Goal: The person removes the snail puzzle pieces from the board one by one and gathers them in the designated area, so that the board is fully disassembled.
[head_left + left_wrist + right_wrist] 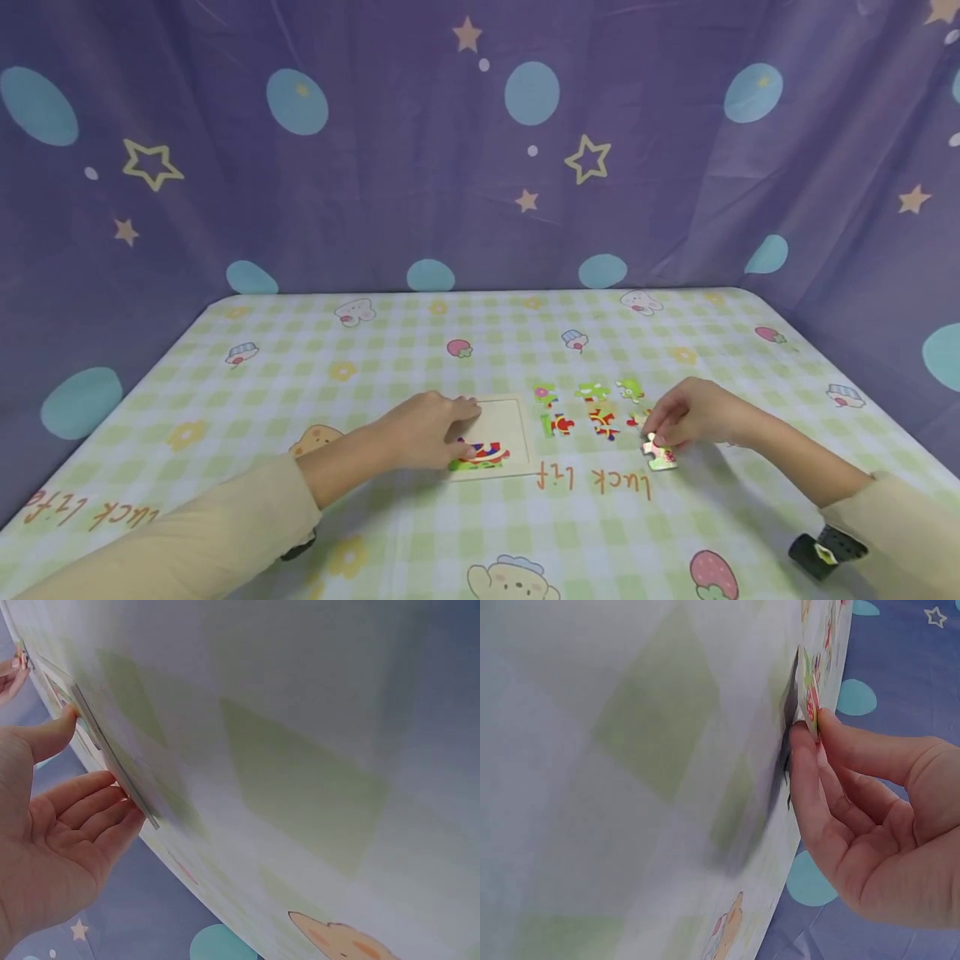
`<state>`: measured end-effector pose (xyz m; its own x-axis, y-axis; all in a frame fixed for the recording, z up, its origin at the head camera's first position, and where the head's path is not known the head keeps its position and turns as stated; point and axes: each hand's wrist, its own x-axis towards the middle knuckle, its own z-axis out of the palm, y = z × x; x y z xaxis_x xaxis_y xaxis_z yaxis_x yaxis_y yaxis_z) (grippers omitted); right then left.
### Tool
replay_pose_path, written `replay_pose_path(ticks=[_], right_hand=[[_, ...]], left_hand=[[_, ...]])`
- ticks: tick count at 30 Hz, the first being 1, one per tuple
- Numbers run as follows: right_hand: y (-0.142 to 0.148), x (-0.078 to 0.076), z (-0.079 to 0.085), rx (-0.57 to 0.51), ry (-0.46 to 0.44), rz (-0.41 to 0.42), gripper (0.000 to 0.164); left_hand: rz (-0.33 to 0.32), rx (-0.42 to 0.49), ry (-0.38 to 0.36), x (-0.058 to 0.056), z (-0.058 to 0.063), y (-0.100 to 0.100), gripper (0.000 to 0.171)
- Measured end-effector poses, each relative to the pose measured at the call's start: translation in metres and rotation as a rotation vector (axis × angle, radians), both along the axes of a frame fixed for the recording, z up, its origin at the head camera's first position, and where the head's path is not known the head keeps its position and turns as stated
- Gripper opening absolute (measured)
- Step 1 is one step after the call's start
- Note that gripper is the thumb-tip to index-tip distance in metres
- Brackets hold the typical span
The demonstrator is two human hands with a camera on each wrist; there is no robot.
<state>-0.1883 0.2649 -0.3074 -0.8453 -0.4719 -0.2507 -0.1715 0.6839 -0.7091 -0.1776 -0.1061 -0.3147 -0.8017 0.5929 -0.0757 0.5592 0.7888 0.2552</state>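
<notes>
Between thumb and fingertips my right hand (697,412) pinches a jigsaw puzzle piece (662,457), pale with green and red print. In the right wrist view that piece (808,697) is tilted up off the tablecloth. My left hand (426,429) rests at the left side of a pale puzzle tray (527,442), fingers extended along its edge and thumb over the lower part. Some red, blue and green joined pieces (491,456) lie along the tray's near side, partly hidden by the thumb. The left wrist view shows the fingertips touching the tray's edge (112,761).
Several loose puzzle pieces lie in rows right of the tray, among them a red-and-green one (561,425) and a green one (594,391). One piece (637,419) is partly behind my right hand. A checked tablecloth (420,533) covers the table; a purple curtain (450,167) hangs behind.
</notes>
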Motion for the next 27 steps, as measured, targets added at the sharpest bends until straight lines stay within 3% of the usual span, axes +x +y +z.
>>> replay_pose_path(ticks=[15, 27], right_hand=[[0.002, 0.003, 0.000, 0.117, 0.144, -0.069, 0.007], [-0.008, -0.003, 0.014, 0.155, 0.227, -0.051, 0.014]], left_hand=[[-0.013, -0.027, -0.032, -0.003, 0.003, -0.001, 0.054], [-0.043, 0.003, -0.020, -0.002, 0.001, -0.007, 0.055]])
